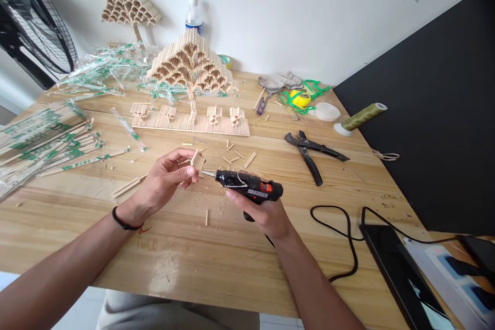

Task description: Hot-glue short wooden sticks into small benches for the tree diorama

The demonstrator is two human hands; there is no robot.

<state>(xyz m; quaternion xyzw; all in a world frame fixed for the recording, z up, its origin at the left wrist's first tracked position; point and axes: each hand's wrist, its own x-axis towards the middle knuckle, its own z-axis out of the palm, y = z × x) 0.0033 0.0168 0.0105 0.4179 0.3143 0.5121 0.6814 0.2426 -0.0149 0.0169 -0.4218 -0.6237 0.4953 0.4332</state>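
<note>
Between thumb and fingers, my left hand [170,175] pinches a small piece made of short wooden sticks [198,160]. My right hand [263,211] is wrapped round the handle of a black glue gun [247,181] with an orange part at its rear. The gun's metal nozzle points left and its tip is at or very near the stick piece; whether they touch I cannot tell. Beyond my hands stands a tree-shaped stick model [192,64] on a long stick base [224,126] bearing several small stick pieces. Short cut sticks [250,160] lie loose on the wooden table.
Wrapped chopsticks [42,139] and plastic wrappers are heaped at the left. Black cutters [309,154] lie to the right, near a glove [280,82] and a yellow tape measure [300,98]. A cable [350,232] loops beside a phone [398,273]. A second tree model [129,5] and a bottle [193,14] stand behind.
</note>
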